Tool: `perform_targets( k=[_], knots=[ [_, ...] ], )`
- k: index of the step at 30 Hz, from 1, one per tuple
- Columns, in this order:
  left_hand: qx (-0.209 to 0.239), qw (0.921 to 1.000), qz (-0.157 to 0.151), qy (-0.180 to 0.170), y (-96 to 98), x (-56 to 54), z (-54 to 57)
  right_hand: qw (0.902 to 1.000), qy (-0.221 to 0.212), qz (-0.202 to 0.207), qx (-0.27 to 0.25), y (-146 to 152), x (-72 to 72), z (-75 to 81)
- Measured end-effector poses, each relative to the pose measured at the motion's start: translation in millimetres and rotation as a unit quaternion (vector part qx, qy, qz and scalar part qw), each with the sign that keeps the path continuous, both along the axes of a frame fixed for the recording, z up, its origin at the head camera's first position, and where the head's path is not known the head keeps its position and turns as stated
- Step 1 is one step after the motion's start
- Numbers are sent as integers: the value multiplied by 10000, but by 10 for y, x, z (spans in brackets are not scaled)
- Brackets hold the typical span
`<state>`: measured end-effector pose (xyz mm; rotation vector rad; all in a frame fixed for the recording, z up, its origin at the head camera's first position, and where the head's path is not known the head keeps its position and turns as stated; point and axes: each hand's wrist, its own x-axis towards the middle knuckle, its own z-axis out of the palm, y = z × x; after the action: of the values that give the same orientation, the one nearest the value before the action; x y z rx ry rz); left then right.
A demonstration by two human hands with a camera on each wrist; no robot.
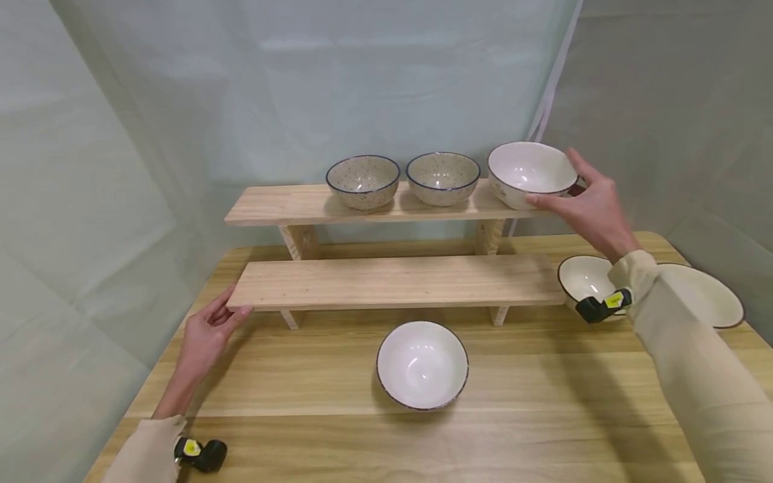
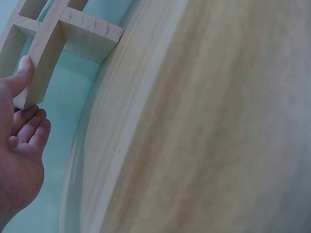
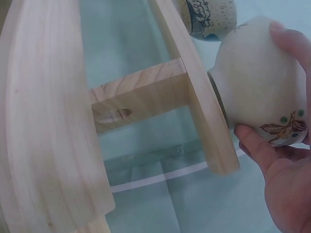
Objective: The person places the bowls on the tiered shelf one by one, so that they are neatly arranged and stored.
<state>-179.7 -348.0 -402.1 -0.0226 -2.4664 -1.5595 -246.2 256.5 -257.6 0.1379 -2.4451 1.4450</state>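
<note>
My right hand (image 1: 594, 201) holds a white bowl (image 1: 531, 168) with a dark rim at the right end of the upper board of a two-tier wooden shelf (image 1: 392, 282). In the right wrist view the bowl's foot is right at the board, and a brown and green leaf pattern shows on its side. To its left on that board stand two speckled bowls with blue rims, one in the middle (image 1: 443, 178) and one further left (image 1: 364, 181). My left hand (image 1: 205, 335) grips the left end of the lower board, thumb on one face and fingers curled beneath.
Another white bowl (image 1: 423, 365) stands on the wooden table (image 1: 302, 436) in front of the shelf. At the right, partly behind my right forearm, are a smaller white bowl (image 1: 582, 275) and a wide white dish (image 1: 703, 295). Pale fabric (image 1: 386, 80) hangs behind and along both sides.
</note>
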Motion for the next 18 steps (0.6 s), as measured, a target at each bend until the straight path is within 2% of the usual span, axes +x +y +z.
perform_targets(
  k=[7, 18],
  knots=[
    [18, 10000, -31, 70, 0, 6, 1, 9997, -241, -38, 61, -11, -70, 14],
    [-21, 10000, 13, 29, -3, 7, 2, 9980, -571, 184, 207, -31, -89, 67]
  ],
)
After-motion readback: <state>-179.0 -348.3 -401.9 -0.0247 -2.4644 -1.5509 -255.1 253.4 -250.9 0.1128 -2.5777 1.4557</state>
